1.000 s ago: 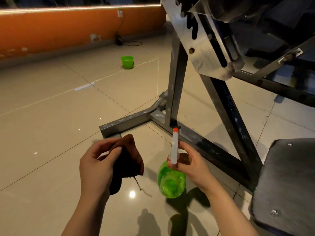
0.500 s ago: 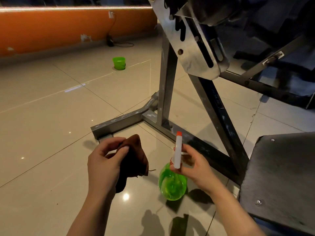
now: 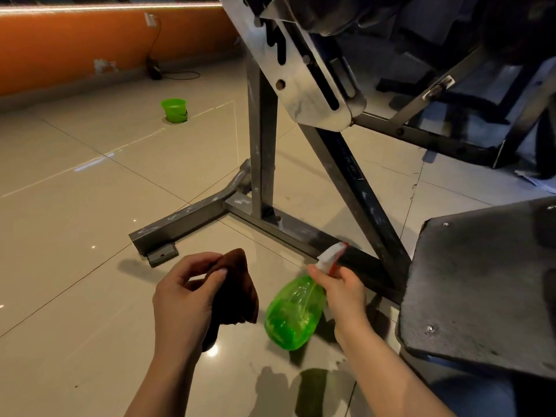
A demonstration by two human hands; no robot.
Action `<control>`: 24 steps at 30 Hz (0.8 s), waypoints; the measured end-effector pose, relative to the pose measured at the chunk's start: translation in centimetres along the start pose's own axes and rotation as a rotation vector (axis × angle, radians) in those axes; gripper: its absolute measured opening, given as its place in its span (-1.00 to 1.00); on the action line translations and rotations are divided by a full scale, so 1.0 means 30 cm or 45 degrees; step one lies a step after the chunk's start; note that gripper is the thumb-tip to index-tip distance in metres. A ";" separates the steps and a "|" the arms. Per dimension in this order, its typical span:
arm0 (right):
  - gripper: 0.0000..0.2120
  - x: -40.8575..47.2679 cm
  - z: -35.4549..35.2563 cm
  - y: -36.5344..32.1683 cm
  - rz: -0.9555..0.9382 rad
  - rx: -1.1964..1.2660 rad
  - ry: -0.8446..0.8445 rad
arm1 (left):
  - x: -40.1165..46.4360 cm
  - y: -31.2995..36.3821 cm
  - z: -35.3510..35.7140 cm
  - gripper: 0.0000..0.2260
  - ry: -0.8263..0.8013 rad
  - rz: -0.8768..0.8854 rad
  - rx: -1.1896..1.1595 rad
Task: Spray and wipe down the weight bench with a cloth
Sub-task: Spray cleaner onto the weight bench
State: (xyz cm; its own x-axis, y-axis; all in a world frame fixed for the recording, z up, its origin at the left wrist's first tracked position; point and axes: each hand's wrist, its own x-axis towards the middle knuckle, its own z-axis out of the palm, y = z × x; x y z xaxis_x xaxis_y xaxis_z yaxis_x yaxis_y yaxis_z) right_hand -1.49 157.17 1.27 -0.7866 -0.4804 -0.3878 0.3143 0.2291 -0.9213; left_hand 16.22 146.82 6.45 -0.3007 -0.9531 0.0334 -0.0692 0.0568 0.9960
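Observation:
My left hand [image 3: 183, 299] grips a dark brown cloth [image 3: 236, 291] that hangs from its fingers over the floor. My right hand [image 3: 343, 291] holds a green spray bottle [image 3: 293, 314] by its neck; the white and red nozzle [image 3: 331, 255] is tilted to the upper right, toward the bench's metal frame [image 3: 261, 164]. The bench's dark seat pad [image 3: 487, 281] sits at the right, close beside my right forearm. The frame's floor bar [image 3: 180, 225] lies just beyond both hands.
A small green bucket [image 3: 174, 109] stands on the glossy tiled floor [image 3: 75, 221] at the back left. An orange wall [image 3: 90, 43] with a socket and a cable runs along the back. More dark equipment [image 3: 481, 94] fills the upper right.
The spray bottle has tipped from upright so its nozzle leans to the right toward the frame. My view has shifted, so the bench sits further right in the frame. The left hand keeps hold of the cloth.

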 end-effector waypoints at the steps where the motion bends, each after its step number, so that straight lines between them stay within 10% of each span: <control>1: -0.77 -0.002 -0.010 -0.007 0.017 0.037 0.021 | 0.002 -0.002 0.009 -0.76 -0.006 -0.002 -0.005; 8: -0.40 -0.002 -0.058 0.011 -0.097 -0.012 0.084 | -0.011 -0.002 0.098 -0.76 -0.160 -0.004 -0.038; 14: -0.56 0.008 -0.097 0.048 -0.147 -0.210 0.032 | 0.001 -0.019 0.146 -0.77 -0.253 -0.054 -0.072; 24: -0.88 -0.097 -0.290 0.249 0.156 0.163 0.530 | 0.052 -0.056 0.182 -0.80 -0.295 -0.166 -0.176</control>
State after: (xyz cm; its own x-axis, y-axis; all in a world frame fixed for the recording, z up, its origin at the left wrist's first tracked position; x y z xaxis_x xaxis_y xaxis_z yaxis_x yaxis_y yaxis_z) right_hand -1.47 167.65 -4.23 -0.8780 -0.0690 -0.4736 0.4610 0.1438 -0.8756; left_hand 10.68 146.85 4.38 -0.5080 -0.8556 -0.0994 0.0039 -0.1177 0.9930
